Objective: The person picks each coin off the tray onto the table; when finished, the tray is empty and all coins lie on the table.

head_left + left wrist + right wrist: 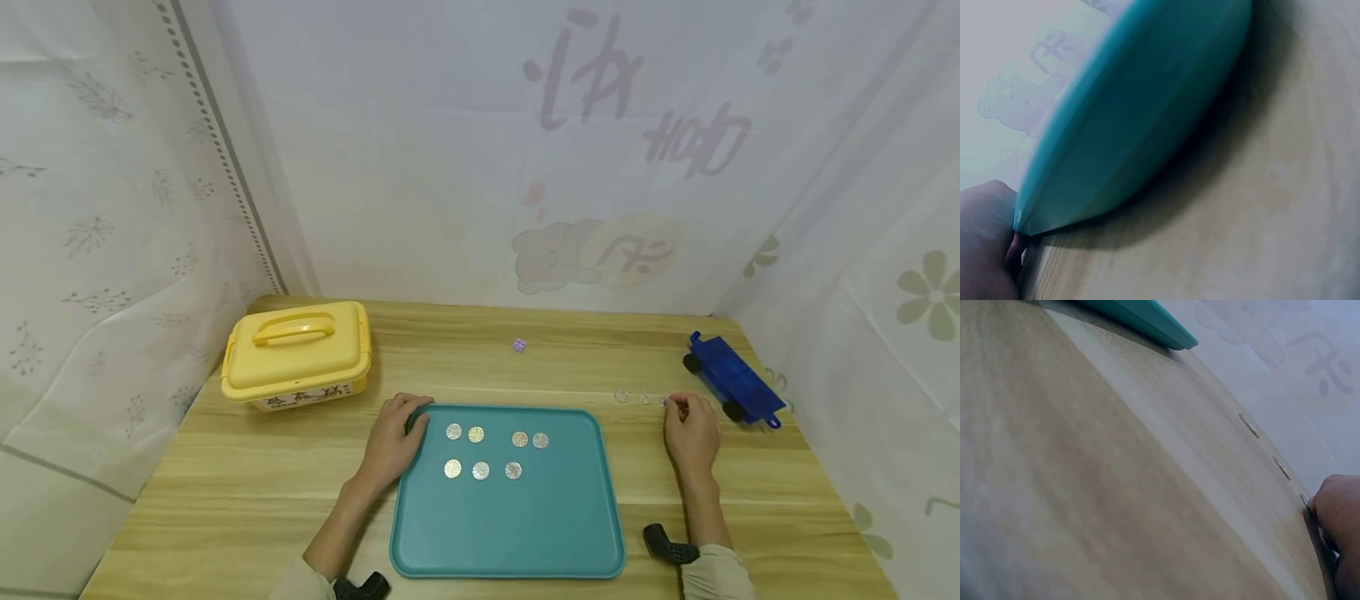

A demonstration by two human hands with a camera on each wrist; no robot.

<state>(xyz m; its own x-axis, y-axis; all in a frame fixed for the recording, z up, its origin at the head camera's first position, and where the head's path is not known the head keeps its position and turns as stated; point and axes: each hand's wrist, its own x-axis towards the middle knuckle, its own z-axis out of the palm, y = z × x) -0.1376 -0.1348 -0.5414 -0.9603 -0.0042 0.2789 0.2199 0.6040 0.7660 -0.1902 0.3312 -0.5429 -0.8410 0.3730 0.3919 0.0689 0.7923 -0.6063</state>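
Observation:
My left hand point(392, 442) grips the far left corner of a teal tray point(555, 525), thumb over the rim and fingers along the outer edge. On the tray lie several silver and gold coins, among them a gold coin point(452, 468) and a silver coin point(481, 471). To the right of the tray, my right hand point(693, 429) pinches a silver coin point(663, 401) low at the table, its fingers partly hiding it. Two more pale coins lie in a row to its left, one of them a shiny coin point(622, 396). The right wrist view shows these coins edge-on.
A yellow lidded box point(300, 358) with a handle stands at the back left. Near the right edge sits a blue toy wagon point(731, 379) with black wheels, close to my right hand. A small purple block point(519, 344) lies at the back of the wooden table point(247, 492).

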